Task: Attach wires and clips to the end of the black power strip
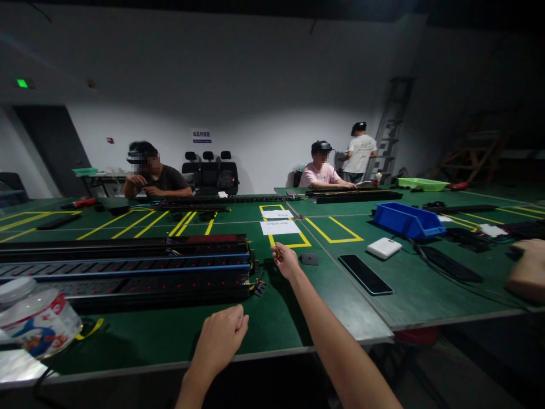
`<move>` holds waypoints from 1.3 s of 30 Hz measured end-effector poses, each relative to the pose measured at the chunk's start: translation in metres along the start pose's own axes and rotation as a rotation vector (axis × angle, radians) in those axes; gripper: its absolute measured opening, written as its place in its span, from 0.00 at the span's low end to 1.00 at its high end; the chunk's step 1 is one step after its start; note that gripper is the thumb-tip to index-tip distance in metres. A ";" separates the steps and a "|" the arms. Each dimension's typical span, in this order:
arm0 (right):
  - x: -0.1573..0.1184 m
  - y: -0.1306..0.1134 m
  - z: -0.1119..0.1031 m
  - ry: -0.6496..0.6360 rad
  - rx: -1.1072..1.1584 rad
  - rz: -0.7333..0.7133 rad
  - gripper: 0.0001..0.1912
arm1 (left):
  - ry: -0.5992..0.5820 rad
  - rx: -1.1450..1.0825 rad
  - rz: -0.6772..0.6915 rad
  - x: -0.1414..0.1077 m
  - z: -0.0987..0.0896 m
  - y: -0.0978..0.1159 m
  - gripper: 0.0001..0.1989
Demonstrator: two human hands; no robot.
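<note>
My left hand (222,336) is curled closed above the front edge of the green table (140,338); whether anything is inside it is hidden. Farther forward, my right hand (285,261) pinches a small thing at its fingertips, too small to name. Just right of that hand lies a small dark box (309,259). To the left, long black rails (128,284) with blue edges and red dots end in a connector (259,287) on short wires, between my two hands. Beyond my right hand are white paper sheets (280,228) inside yellow tape.
A clear jar (40,321) stands at the front left. On the right are a phone (365,274), a white box (384,247), a blue bin (406,220) and black parts. Another person's hand (530,270) shows at the right edge. Several people are across the table.
</note>
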State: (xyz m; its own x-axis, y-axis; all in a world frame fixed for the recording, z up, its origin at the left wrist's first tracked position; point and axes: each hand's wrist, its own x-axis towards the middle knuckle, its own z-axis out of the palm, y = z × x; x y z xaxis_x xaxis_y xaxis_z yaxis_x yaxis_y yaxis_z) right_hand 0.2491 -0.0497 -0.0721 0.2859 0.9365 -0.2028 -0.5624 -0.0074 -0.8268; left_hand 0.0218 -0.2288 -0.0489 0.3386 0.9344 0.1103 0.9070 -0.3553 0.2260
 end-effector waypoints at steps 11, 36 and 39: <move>-0.004 0.002 0.003 -0.034 0.041 -0.018 0.05 | -0.008 0.032 0.006 0.002 0.003 -0.002 0.14; -0.005 0.008 -0.001 -0.081 -0.204 -0.276 0.17 | -0.015 -0.011 -0.014 -0.001 -0.003 0.003 0.13; -0.007 0.006 0.000 -0.136 -0.381 -0.411 0.18 | -0.017 -0.026 -0.013 -0.001 -0.002 0.002 0.13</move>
State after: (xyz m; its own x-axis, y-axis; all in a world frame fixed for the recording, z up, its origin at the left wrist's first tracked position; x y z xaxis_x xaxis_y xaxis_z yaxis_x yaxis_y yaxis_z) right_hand 0.2443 -0.0562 -0.0755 0.3055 0.9256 0.2232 -0.0995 0.2642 -0.9593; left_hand 0.0230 -0.2304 -0.0466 0.3311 0.9392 0.0909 0.9048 -0.3433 0.2519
